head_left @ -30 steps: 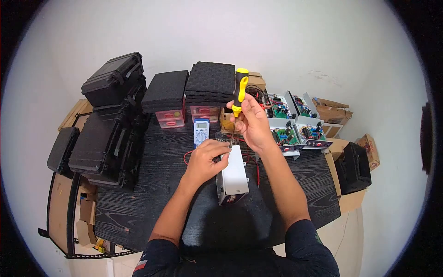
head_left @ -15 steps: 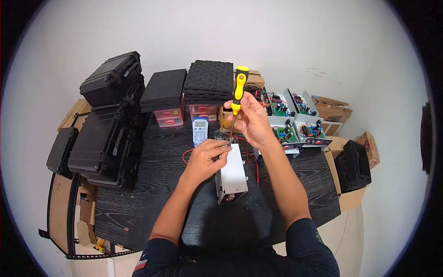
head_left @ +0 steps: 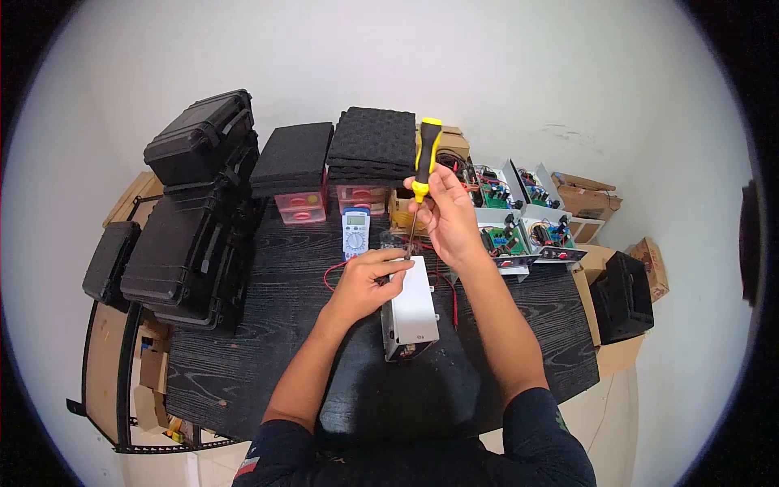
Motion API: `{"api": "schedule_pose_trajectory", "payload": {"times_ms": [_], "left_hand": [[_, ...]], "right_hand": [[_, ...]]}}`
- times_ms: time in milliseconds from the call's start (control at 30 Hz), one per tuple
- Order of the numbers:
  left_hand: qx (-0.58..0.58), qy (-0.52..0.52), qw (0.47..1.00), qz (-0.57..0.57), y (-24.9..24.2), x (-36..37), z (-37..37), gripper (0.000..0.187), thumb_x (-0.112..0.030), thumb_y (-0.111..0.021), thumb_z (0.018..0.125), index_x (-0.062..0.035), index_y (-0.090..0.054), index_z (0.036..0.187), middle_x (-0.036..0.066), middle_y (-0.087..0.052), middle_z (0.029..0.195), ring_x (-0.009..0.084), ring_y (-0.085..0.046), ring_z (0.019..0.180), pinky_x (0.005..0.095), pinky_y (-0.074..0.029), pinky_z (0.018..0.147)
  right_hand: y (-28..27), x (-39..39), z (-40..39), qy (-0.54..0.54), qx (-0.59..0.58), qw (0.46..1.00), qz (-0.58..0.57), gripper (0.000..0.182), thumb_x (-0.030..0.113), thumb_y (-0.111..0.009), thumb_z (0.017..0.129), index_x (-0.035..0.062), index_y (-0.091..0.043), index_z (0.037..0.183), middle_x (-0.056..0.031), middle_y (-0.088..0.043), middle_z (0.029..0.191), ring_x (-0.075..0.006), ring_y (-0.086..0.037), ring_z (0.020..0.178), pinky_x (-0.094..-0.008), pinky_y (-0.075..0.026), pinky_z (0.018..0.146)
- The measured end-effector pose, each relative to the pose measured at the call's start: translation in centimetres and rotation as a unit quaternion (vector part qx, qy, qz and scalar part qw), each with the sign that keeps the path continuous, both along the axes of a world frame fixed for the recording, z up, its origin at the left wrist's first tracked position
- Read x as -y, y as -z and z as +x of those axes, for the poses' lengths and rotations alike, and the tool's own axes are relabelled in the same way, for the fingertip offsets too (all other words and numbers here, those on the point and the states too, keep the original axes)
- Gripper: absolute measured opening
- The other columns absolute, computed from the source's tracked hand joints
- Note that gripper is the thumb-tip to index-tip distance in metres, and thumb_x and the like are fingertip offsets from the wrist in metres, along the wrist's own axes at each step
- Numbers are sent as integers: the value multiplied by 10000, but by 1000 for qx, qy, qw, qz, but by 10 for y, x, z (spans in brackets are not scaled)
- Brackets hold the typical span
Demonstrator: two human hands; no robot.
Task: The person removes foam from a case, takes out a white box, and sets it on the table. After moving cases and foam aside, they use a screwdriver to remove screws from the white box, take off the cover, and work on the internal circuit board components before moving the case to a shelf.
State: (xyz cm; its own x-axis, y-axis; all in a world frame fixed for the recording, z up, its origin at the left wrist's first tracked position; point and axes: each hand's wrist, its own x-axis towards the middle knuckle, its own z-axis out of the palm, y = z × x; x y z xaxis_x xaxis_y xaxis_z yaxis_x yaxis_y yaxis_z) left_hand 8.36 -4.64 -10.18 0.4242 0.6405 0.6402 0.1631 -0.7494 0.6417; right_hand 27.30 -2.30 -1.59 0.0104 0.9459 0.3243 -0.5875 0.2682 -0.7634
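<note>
— What am I working with right now?

— My right hand (head_left: 448, 217) has its grip clenched on the yellow-and-black screwdriver (head_left: 422, 166), held nearly upright, its thin shaft running down to the far end of the metal enclosure (head_left: 411, 307). My left hand (head_left: 363, 284) is closed on that same far end, fingertips pinched close by the tip; whether they hold a screw there I cannot tell.

— Where does the enclosure sit?

— Near the middle of the worktop (head_left: 268, 325), lying lengthwise away from me, with red test leads (head_left: 333, 272) curling beside it and a multimeter (head_left: 355, 230) just beyond.

— How do I do this well?

— I judge it best to keep the shaft in line with the fastener, press straight down, and brace the box firmly so it cannot slide.

— And the surfaces?

— The enclosure is smooth, pale sheet metal, boxy with folded edges. The worktop is dark, grained wood. At the back edge sit dimpled foam pads (head_left: 372, 144); ribbed hard plastic cases (head_left: 191, 219) crowd the left side.
</note>
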Motion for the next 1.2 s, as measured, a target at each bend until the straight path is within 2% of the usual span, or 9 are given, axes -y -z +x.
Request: {"api": "schedule_pose_trajectory", "payload": {"times_ms": [200,333,367,467,700,800,1000,1100,1200], "left_hand": [[-8,4,1000,-11,-4,1,-1,259,-107,-737,879,-78,-823,1122,166,-769,1191,318,-754,1056,392,-594,926],[-12,-1,1000,-9,-4,2,-1,260,-112,-736,881,-84,-823,1124,166,-768,1194,315,-754,1060,395,-596,927],[-16,-2,1000,-7,-4,2,-1,260,-113,-736,882,-83,-823,1124,164,-768,1195,315,-754,1060,396,-596,928],[-30,-6,1000,-2,-7,3,-2,260,-117,-734,886,-83,-820,1128,158,-768,1200,315,-752,1065,397,-594,933],[-44,-5,999,1,-13,6,-4,276,-129,-723,897,-89,-812,1156,158,-761,1225,328,-746,1081,402,-589,947],[-47,-6,999,-1,-12,6,-4,281,-139,-722,899,-89,-810,1162,163,-759,1232,332,-743,1088,405,-586,955],[-56,0,998,8,-16,6,-5,296,-147,-723,897,-84,-805,1174,176,-760,1224,343,-743,1030,415,-578,925],[-58,3,998,18,-17,5,-6,302,-148,-724,894,-81,-803,1177,187,-759,1222,346,-741,992,418,-574,901],[-60,2,998,20,-18,5,-6,302,-149,-725,892,-79,-802,1176,197,-757,1224,349,-741,986,418,-571,899]], "right_hand": [[0,17,-9,122,128,980,91,259,170,-747,1013,64,-561,1160,-106,-714,1093,-105,-688,752,-193,-452,527],[-10,13,-6,6,104,994,-23,312,311,-650,1078,79,-612,1282,-62,-732,1131,-83,-674,795,-163,-399,513],[-6,6,-2,-23,96,995,-10,389,338,-598,1101,89,-577,1400,-50,-744,1137,-80,-667,791,-169,-389,507],[-6,2,2,-56,60,997,6,323,331,-557,1121,105,-553,1351,-71,-744,1144,-84,-653,760,-173,-397,507],[0,17,-12,56,94,991,80,335,126,-752,1004,87,-482,1198,-31,-580,983,-84,-638,709,-184,-416,468],[2,13,-8,38,95,992,67,274,214,-717,1035,98,-530,1198,-58,-701,1042,-95,-646,744,-170,-421,528],[-13,14,2,-89,48,995,23,264,284,-643,1081,68,-593,1223,-101,-742,1124,-87,-632,761,-175,-424,542],[-4,13,-6,22,125,989,69,322,265,-610,1099,32,-624,1320,-88,-739,1118,-90,-630,760,-183,-405,532],[4,10,-4,29,137,989,45,301,255,-590,1108,42,-619,1319,-81,-736,1126,-95,-645,774,-189,-407,537]]}}
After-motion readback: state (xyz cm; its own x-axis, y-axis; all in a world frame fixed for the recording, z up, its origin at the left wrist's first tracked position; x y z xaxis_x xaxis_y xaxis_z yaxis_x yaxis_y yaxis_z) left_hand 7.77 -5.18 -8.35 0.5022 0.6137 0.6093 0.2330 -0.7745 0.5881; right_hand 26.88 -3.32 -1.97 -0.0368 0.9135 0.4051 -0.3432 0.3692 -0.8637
